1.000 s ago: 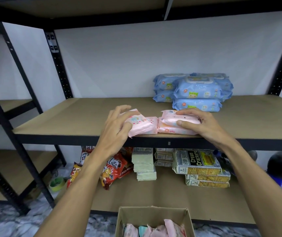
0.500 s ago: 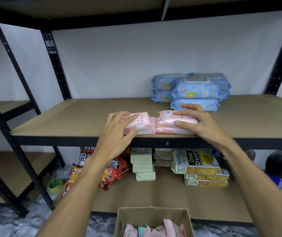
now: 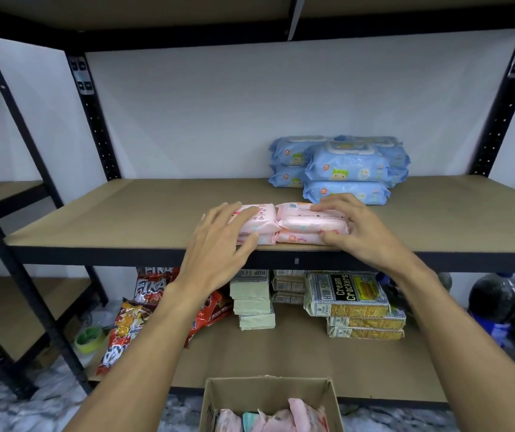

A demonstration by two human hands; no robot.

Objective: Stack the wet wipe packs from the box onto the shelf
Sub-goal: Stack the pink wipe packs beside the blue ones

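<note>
Two short stacks of pink wet wipe packs sit side by side at the front edge of the brown shelf (image 3: 125,213). My left hand (image 3: 222,241) rests on the left pink stack (image 3: 261,219), fingers spread over its top and thumb against its front. My right hand (image 3: 356,229) holds the right pink stack (image 3: 309,224), fingers on top and thumb at its right front corner. Behind them stands a pile of blue wet wipe packs (image 3: 343,169). The cardboard box (image 3: 268,397) below holds several more pink packs.
The lower shelf carries cream cracker packs (image 3: 349,294), pale green packs (image 3: 253,300) and red snack bags (image 3: 131,322). A dark bottle (image 3: 493,297) stands at the right. Black uprights frame the shelf. Bare shelf board lies to the left and right of the pink stacks.
My left hand lowered its pink pack flat onto the left stack and now lies over it. Both hands slid the stacks slightly back on the shelf.
</note>
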